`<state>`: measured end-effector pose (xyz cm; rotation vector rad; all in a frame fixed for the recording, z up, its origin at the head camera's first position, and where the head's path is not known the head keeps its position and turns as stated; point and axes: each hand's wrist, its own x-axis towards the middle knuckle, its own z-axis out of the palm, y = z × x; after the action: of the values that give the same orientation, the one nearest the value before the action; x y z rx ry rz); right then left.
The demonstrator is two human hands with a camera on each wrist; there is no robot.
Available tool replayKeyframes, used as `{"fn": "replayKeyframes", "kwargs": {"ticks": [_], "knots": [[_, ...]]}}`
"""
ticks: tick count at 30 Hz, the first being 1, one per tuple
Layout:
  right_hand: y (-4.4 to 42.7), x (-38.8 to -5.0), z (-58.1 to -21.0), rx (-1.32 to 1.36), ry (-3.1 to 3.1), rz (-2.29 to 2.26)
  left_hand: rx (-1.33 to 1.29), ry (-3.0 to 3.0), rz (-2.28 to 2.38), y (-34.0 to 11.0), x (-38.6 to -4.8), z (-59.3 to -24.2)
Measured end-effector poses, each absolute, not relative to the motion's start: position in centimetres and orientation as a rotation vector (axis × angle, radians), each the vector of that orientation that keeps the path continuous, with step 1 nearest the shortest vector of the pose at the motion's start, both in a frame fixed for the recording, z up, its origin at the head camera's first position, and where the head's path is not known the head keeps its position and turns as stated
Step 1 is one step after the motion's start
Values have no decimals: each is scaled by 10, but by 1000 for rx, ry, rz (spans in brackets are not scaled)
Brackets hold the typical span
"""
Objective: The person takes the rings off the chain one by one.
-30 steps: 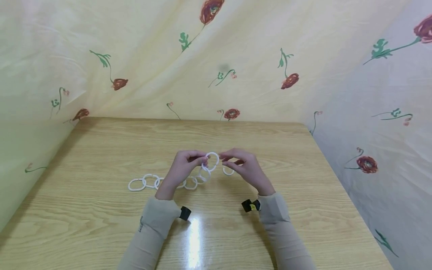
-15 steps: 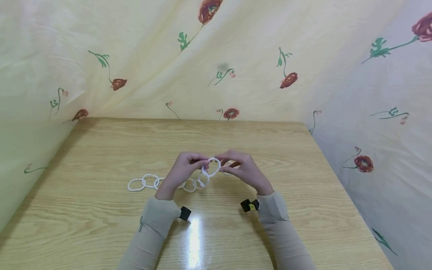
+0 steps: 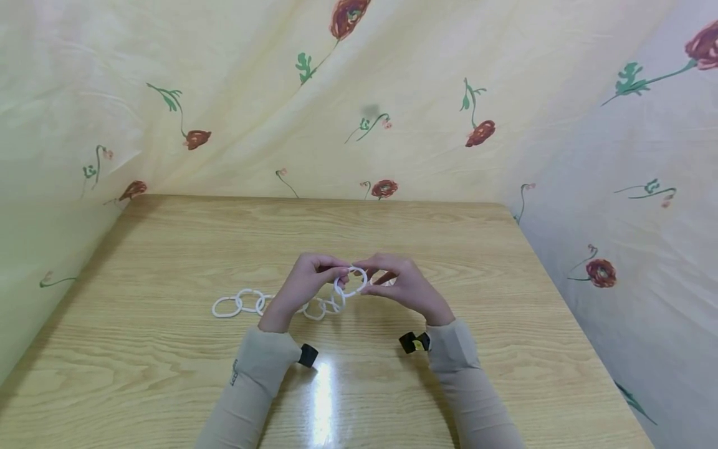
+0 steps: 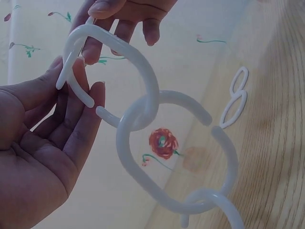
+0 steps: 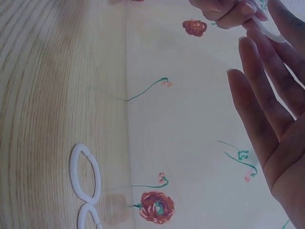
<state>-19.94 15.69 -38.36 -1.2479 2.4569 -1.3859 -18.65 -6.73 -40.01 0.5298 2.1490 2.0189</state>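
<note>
My left hand (image 3: 311,280) pinches a white plastic chain link (image 3: 366,282) at its left side, above the table. From the right, my right hand (image 3: 406,284) holds the same link between thumb and fingers. That link shows nearly edge-on in the left wrist view, where it passes through a second link (image 4: 151,86). A third link (image 4: 125,152) hangs from the second; both have small gaps. The chain runs down behind my left wrist to an end link (image 3: 227,307) lying flat. Its middle is hidden in the head view.
Two more white links (image 5: 86,174) lie on the wooden table (image 3: 505,312), mostly behind my right hand in the head view. Whether they are joined, I cannot tell. A flowered cloth (image 3: 252,125) surrounds the table's back and sides.
My right fingers have closed in on the pinched link, which sits lower and tilts flatter than before. The chain's raised part has sunk slightly. Its left end has not moved.
</note>
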Motion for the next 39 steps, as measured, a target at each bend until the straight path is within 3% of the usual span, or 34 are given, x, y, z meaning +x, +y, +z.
{"fn": "replayKeyframes", "kwargs": {"ticks": [14, 27, 39], "knots": [[160, -199, -383, -1312, 2537, -1363, 502, 2110, 1964, -67, -185, -397], [168, -202, -382, -1278, 2615, -1389, 778, 2069, 1745, -72, -184, -402], [172, -201, -377, -1242, 2628, -1492, 765, 2077, 1699, -71, -188, -411]]}}
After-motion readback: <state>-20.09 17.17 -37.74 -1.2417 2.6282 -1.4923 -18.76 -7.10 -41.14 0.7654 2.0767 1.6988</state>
